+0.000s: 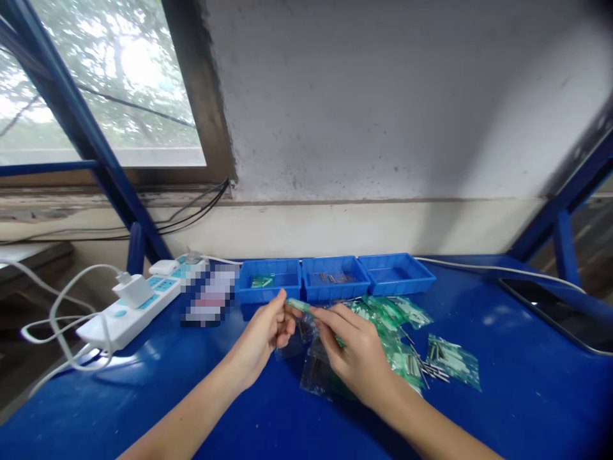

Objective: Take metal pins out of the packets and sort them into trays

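Over the middle of the bench, toward its far edge, we pinch a small green packet, our left hand closed on one end, our right hand on the other. Three blue trays line the far edge; metal pins lie right of us.

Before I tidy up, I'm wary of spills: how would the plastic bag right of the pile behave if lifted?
The plastic bag probably bends easily, since its film looks creased. Its shiny surface may feel slippery. The rods bunched toward its left could make it hang unevenly.
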`<action>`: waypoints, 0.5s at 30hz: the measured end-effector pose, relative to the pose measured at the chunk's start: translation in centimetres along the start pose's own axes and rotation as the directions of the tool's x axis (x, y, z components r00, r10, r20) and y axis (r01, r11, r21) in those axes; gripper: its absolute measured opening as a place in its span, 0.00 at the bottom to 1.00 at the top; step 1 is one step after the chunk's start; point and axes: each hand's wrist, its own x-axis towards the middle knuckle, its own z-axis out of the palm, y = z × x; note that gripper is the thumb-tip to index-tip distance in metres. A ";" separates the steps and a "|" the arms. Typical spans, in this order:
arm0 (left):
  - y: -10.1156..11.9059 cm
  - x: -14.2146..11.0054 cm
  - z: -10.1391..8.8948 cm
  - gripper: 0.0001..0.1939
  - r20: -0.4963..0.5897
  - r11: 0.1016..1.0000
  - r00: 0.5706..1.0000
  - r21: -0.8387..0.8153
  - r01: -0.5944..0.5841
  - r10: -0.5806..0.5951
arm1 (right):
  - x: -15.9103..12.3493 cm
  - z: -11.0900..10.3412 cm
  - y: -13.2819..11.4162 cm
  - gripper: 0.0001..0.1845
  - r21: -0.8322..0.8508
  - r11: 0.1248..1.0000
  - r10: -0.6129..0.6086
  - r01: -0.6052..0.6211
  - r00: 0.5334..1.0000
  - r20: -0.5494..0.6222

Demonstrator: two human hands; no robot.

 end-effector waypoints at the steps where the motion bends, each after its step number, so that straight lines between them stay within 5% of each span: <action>1: 0.1 0.0 0.0 0.19 -0.007 1.000 1.000 -0.015 -0.010 0.010 | 0.0 0.0 0.0 0.15 0.018 1.000 0.000 0.000 1.000 -0.006; 4: 0.4 -0.1 0.0 0.14 -0.015 0.992 0.994 0.068 -0.105 0.106 | 0.3 -0.3 0.0 0.14 0.081 0.996 0.049 -0.047 0.998 -0.025; 6: 0.3 -0.2 0.0 0.12 -0.010 0.934 0.971 0.278 -0.225 0.237 | 0.5 -0.6 -0.2 0.14 0.136 0.981 0.142 -0.139 0.990 -0.011; 8: 0.0 -0.2 -0.2 0.09 0.049 0.735 0.893 0.548 -0.399 0.448 | 0.8 -0.9 -0.3 0.12 0.236 0.933 0.269 -0.271 0.962 0.038; 12: -0.4 -0.1 -1.0 0.06 0.409 0.120 0.595 0.747 -0.654 0.692 | 1.4 -1.1 -0.5 0.12 0.481 0.741 0.438 -0.469 0.880 0.184; 13: -0.4 -0.1 -1.2 0.07 0.472 0.024 0.547 0.742 -0.670 0.692 | 1.5 -1.1 -0.4 0.13 0.502 0.705 0.462 -0.501 0.862 0.210; 15: -0.2 -0.2 -1.4 0.07 0.524 -0.062 0.516 0.740 -0.670 0.678 | 1.5 -0.7 -0.4 0.16 0.510 0.656 0.507 -0.556 0.825 0.248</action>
